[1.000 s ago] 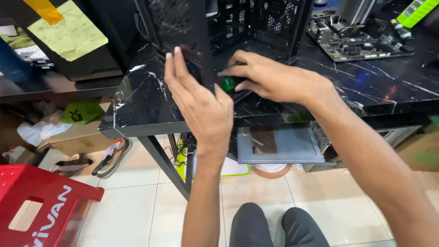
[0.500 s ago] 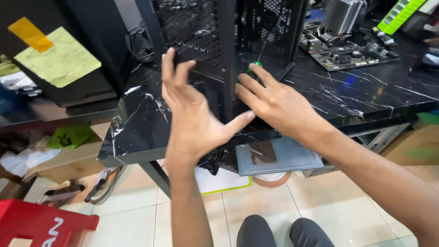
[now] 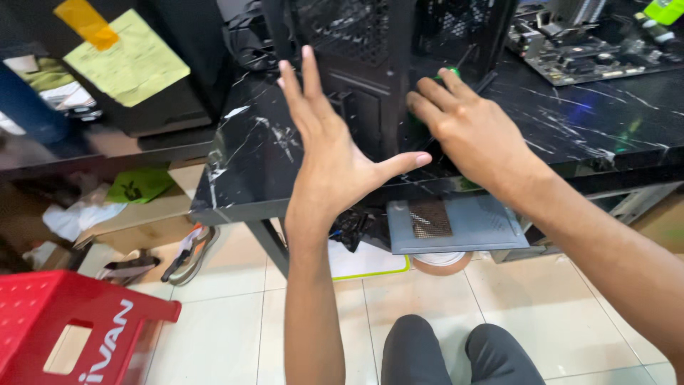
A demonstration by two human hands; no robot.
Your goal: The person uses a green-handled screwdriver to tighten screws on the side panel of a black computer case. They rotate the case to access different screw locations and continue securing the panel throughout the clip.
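Head view looks down on a black computer case (image 3: 385, 64) standing upright near the front edge of a black marbled desk (image 3: 263, 157). The left hand (image 3: 335, 153) is spread wide, fingers straight and thumb stretched out, its palm flat against the case's lower front corner, gripping nothing. The right hand (image 3: 467, 128) lies on the desk just beside the case, fingers curled over a small green-handled tool (image 3: 449, 71), probably a screwdriver; how firmly it is gripped I cannot tell. A circuit board (image 3: 584, 46) lies toward the far right corner, well apart. Judging by this, the case is being steadied while the tool is brought to it. A next move would call for a steady brace and a careful aim of the tip.
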